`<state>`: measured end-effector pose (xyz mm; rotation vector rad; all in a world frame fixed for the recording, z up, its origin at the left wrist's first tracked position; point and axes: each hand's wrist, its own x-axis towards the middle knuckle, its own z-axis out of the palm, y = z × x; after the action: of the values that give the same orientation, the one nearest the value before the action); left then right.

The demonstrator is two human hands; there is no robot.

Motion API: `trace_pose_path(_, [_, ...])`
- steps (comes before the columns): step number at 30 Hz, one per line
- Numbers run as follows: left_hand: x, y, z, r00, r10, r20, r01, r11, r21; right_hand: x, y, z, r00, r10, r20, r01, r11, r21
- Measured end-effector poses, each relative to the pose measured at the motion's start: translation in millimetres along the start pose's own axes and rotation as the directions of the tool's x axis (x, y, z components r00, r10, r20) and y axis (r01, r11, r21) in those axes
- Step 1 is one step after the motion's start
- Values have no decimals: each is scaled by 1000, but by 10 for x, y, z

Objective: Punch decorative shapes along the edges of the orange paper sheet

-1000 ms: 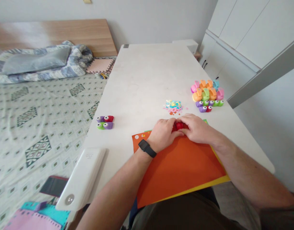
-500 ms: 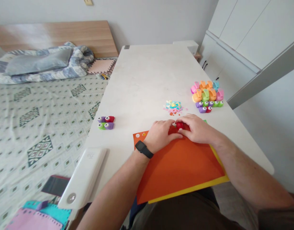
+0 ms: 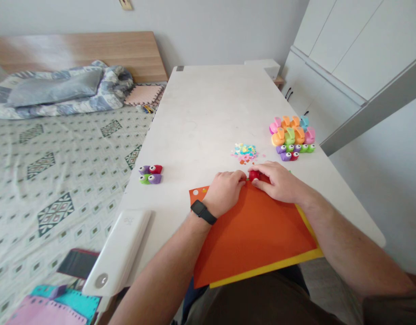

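Observation:
An orange sheet (image 3: pixel 258 234) lies over a yellow sheet (image 3: pixel 265 269) at the table's front, overhanging its edge. My left hand (image 3: pixel 224 192) pinches the orange sheet's far edge between thumb and fingertips. Close beside it, my right hand (image 3: pixel 277 183) grips a small red craft punch (image 3: pixel 254 175) at that same edge. Its fingers hide part of the punch, so I cannot tell how far the paper sits inside. Holes show at the sheet's far left corner. Just beyond my hands lies a pile of small coloured paper cut-outs (image 3: pixel 245 151).
On the right of the white table (image 3: pixel 214 108) stand several coloured punches (image 3: pixel 291 135). A smaller group of punches (image 3: pixel 151 174) is at the left. A long white device (image 3: pixel 118 253) rests at the near left edge, beside a patterned bed (image 3: pixel 58 171).
My left thumb has drawn in from lying spread on the orange sheet, and the fingers now pinch its far edge. My right hand keeps hold of the red punch in nearly the same place.

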<state>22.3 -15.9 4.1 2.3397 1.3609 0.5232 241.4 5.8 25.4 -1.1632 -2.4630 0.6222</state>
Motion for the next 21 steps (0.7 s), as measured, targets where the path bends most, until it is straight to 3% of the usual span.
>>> trace_pose_path(21, [-18, 6, 9, 1000, 15, 0, -15, 1000, -10, -5, 12, 57, 1000, -3, 24, 2, 1000, 25])
